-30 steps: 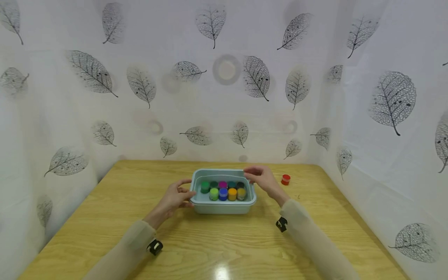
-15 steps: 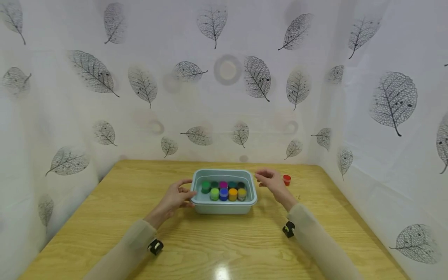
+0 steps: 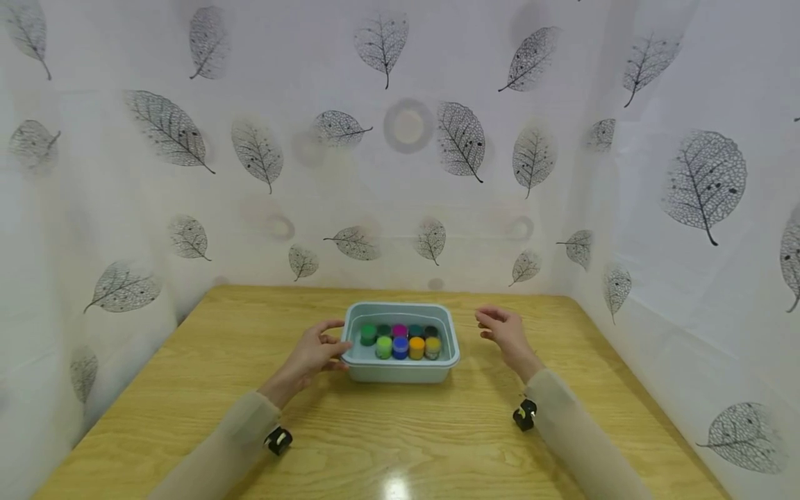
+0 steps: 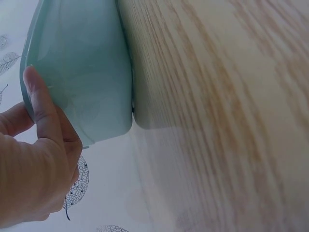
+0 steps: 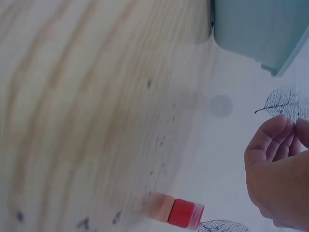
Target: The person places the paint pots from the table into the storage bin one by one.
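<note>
A pale blue-green plastic basin point(image 3: 397, 375) stands on the table, with several small paint jars inside, among them a blue jar point(image 3: 400, 348), an orange jar point(image 3: 416, 348) and a light green jar point(image 3: 384, 348). My left hand point(image 3: 315, 353) pinches the basin's left rim, thumb on the near side; in the left wrist view its fingers point(image 4: 43, 106) lie on the rim and wall. To the right of the basin hovers my right hand point(image 3: 505, 337), fingers loosely curled and holding nothing. A red jar point(image 5: 183, 212) appears in the right wrist view, but my right hand hides it in the head view.
The wooden table point(image 3: 400, 430) extends around the basin. Behind and at both sides hangs a white curtain point(image 3: 400, 201) printed with leaves. Each sleeve carries a black wrist device, such as the right wrist device point(image 3: 525, 414).
My right hand has drawn away from the basin's right rim and moved right, now covering the red jar in the head view. My left hand and the basin stay put.
</note>
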Demonstrator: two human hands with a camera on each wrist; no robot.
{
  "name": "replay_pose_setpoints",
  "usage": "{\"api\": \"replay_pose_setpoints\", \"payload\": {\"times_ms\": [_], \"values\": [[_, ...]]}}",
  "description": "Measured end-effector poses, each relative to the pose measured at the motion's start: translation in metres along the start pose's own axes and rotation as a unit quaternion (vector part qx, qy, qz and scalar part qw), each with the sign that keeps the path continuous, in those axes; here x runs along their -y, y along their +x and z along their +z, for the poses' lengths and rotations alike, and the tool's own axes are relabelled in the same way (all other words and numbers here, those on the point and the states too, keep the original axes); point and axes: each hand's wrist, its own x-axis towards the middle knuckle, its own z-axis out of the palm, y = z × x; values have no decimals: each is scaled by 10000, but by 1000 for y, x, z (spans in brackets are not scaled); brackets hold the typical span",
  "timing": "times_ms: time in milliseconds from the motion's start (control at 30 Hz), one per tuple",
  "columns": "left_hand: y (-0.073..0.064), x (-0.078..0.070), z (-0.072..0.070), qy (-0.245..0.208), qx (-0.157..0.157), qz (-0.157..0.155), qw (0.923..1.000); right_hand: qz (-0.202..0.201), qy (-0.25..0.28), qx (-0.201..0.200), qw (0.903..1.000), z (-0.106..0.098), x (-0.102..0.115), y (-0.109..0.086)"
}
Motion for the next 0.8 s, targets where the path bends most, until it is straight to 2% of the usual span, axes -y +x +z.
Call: {"api": "replay_pose_setpoints", "payload": {"times_ms": [167, 300, 433, 567, 800], "values": [[1, 0, 1, 25, 13, -15, 10000, 172, 62, -517, 9985, -12, -4, 3], [1, -1, 1, 15, -19, -50, 10000, 123, 417, -989, 9941, -22, -7, 6], [1, -1, 1, 18, -37, -59, 10000, 278, 900, -1266, 9875, -32, -9, 10], [0, -1, 1, 11, -25, -38, 10000, 530, 980, -1235, 9861, -43, -8, 12], [0, -1, 0, 11, 10, -20, 10000, 868, 354, -757, 9927, -56, -9, 14]]}}
